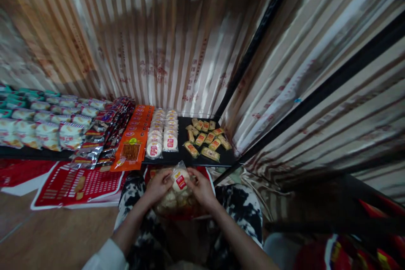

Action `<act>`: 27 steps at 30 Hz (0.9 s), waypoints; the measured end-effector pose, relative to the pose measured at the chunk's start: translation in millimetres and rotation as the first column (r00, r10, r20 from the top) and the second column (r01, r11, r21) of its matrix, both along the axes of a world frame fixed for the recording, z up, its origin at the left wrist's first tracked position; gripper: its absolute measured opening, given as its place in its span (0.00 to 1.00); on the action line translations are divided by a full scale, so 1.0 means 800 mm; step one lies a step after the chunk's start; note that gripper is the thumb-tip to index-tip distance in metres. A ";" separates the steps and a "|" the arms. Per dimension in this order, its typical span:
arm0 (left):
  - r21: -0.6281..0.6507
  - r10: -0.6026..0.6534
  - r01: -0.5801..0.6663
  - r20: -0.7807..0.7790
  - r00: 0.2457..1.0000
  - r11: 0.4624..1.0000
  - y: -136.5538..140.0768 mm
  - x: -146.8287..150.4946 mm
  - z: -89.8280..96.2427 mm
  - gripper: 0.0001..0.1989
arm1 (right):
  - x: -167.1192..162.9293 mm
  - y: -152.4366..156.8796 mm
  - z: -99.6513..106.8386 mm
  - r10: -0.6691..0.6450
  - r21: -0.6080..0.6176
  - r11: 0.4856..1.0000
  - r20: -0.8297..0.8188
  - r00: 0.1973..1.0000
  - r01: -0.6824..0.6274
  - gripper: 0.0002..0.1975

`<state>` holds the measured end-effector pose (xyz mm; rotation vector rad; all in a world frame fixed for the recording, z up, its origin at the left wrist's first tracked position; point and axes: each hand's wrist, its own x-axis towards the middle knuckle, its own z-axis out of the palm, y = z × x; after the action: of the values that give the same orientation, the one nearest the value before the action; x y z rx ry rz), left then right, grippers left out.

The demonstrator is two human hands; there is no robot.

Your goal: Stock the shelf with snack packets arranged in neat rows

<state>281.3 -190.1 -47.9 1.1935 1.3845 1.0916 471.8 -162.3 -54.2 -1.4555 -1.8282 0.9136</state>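
Between my two hands is a round white packaged snack (180,179) in a clear wrapper with a red label. My left hand (160,184) pinches its left edge, and my right hand (201,187) grips the right edge. Below it, between my knees, sits a bag (173,202) of similar pale packets, partly hidden by my hands. Just ahead on the black shelf (177,159), two rows of the same round white snacks (162,133) stand lined up. To their right lie several small yellow packets (209,138) with red labels, loosely scattered.
Left of the white rows are orange snack bags (133,141), dark shiny packets (110,128) and many white packets (47,122). A red printed sheet (79,185) hangs below the shelf. Black metal poles (253,46) cross before striped curtains (152,42). Red packages (341,253) sit lower right.
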 end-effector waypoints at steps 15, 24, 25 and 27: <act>0.172 0.231 -0.189 -0.276 0.933 0.967 0.045 0.004 0.007 0.19 | -0.072 0.091 -0.018 -0.221 -0.258 0.955 -0.304 0.927 0.143 0.09; 0.279 0.237 -0.127 -0.406 0.883 0.952 0.062 0.012 -0.032 0.20 | -0.097 0.118 -0.022 -0.244 -0.268 0.949 -0.282 0.928 0.169 0.07; 0.283 0.234 -0.120 -0.413 0.880 0.952 0.063 0.011 -0.034 0.20 | -0.099 0.119 -0.022 -0.237 -0.263 0.951 -0.282 0.930 0.162 0.06; 0.288 0.226 -0.104 -0.430 0.874 0.952 0.066 0.009 -0.037 0.20 | -0.102 0.122 -0.021 -0.209 -0.241 0.960 -0.268 0.941 0.145 0.05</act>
<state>288.4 -137.2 -77.4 1.6229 1.7734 1.1826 390.3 -65.1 -71.2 -1.4974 -1.3924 1.1948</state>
